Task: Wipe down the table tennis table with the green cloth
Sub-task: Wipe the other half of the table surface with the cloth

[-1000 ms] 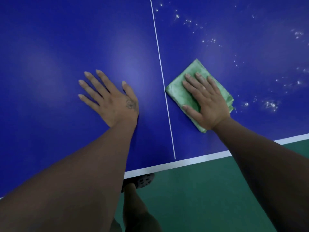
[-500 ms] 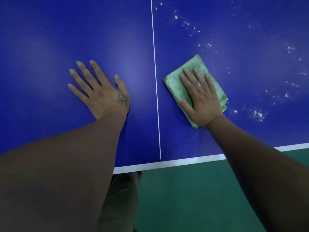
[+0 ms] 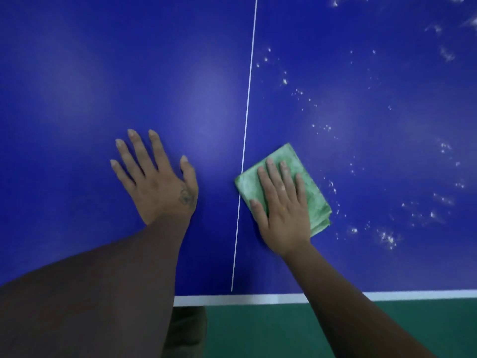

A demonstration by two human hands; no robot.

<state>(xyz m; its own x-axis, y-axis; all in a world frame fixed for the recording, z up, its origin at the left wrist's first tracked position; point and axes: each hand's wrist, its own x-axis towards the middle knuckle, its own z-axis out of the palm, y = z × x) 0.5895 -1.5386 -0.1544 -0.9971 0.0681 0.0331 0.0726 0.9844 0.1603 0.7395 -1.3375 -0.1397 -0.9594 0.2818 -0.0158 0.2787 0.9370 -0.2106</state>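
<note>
The blue table tennis table (image 3: 129, 73) fills most of the view, with a thin white centre line (image 3: 247, 112) running down it. A folded green cloth (image 3: 313, 192) lies flat just right of that line, its left corner touching it. My right hand (image 3: 282, 208) presses on the cloth with straight fingers. My left hand (image 3: 157, 179) rests flat on the bare blue surface left of the line, fingers spread. White specks and smears (image 3: 387, 236) dot the table's right half.
The table's near edge is a white band (image 3: 245, 298) across the lower view. Below it lies green floor (image 3: 271, 332). A dark shape (image 3: 188, 326), likely my leg or foot, shows under the edge.
The cloth and my right hand have slid left to the centre line. Both hands sit lower in the view and nearer the table's edge as my head shifted.
</note>
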